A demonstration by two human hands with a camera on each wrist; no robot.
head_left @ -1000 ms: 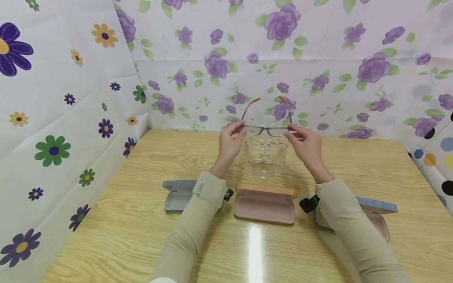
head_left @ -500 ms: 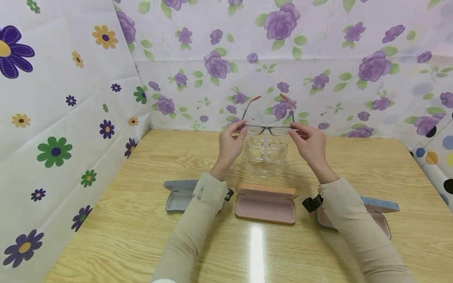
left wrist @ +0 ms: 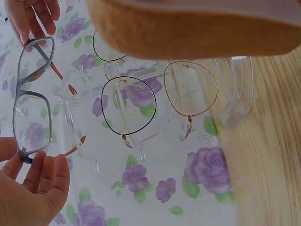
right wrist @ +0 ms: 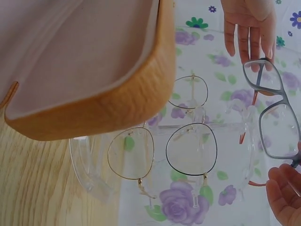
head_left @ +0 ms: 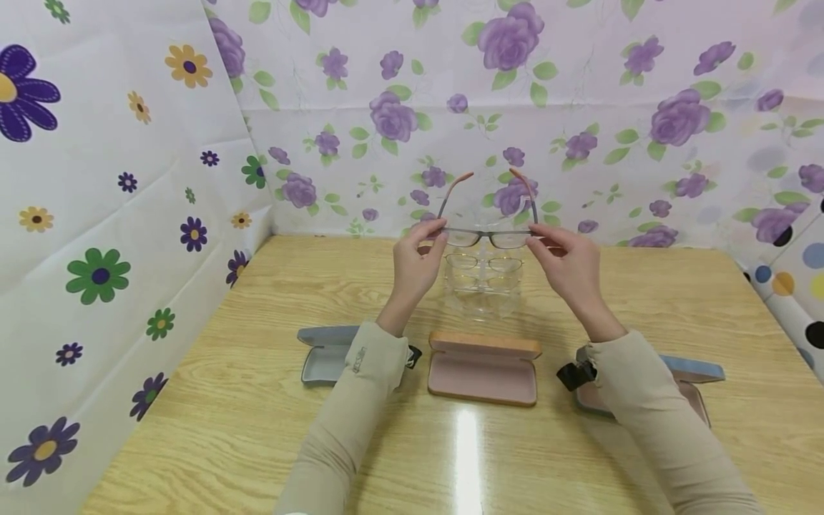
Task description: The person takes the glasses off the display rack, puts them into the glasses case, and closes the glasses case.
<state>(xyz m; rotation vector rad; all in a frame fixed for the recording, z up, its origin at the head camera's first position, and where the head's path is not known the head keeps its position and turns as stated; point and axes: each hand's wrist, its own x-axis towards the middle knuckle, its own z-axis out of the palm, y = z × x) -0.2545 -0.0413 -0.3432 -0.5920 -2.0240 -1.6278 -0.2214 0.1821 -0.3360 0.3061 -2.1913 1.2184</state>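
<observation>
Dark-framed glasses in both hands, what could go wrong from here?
The left hand and right hand pinch opposite ends of the dark-framed glasses, so an uneven pull might twist them. Their orange-tipped temples are spread open close to the clear stand and could snag, perhaps tipping it. Thin-rimmed glasses sit on that stand just below and might get knocked off.

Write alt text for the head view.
A person's left hand and right hand pinch the ends of dark-framed glasses near a clear stand bearing two thin-rimmed pairs. Nearer the viewer, three open cases sit in a row on a wooden table.
</observation>
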